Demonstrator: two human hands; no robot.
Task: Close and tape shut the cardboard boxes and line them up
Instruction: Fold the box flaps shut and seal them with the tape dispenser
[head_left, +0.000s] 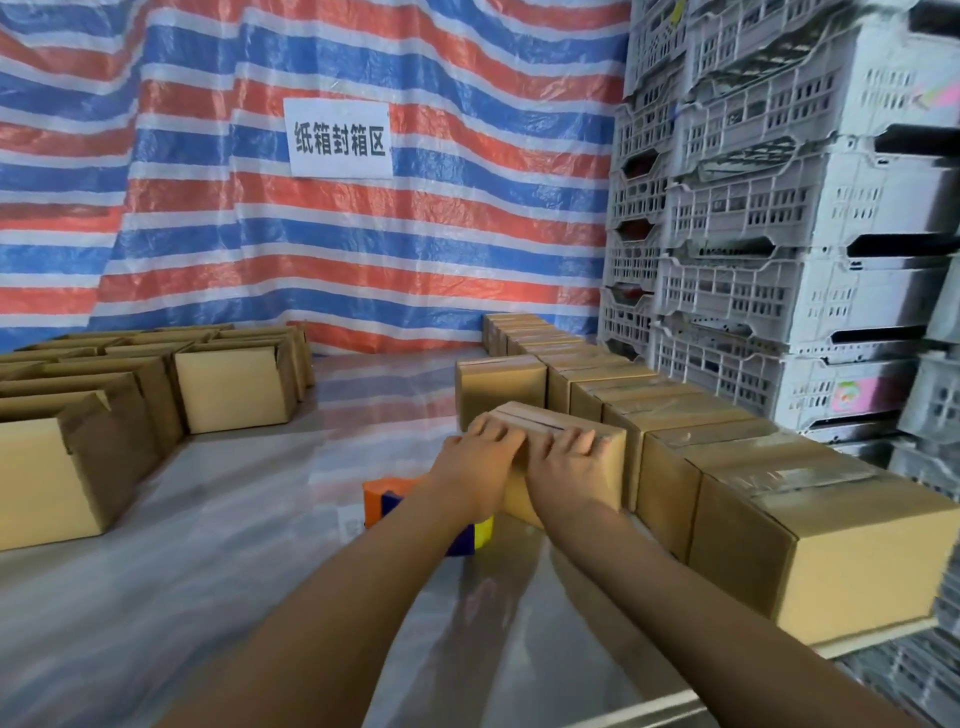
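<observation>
Small box (550, 417) sits near middle of bench (260, 571), flaps folded shut, no tape seen on top slit. On its top lie left hand (480, 457) and right hand (563, 465), side by side, fingers straight, pressing down, gripping nothing. Taped boxes (727, 447) line right edge, just beside it. Tape roller (387, 501) sits behind left arm. Open boxes (228, 389) stand at left edge.

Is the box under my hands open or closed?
Closed: box flaps lie flat, meeting at a seam; left hand and right hand press them.
</observation>
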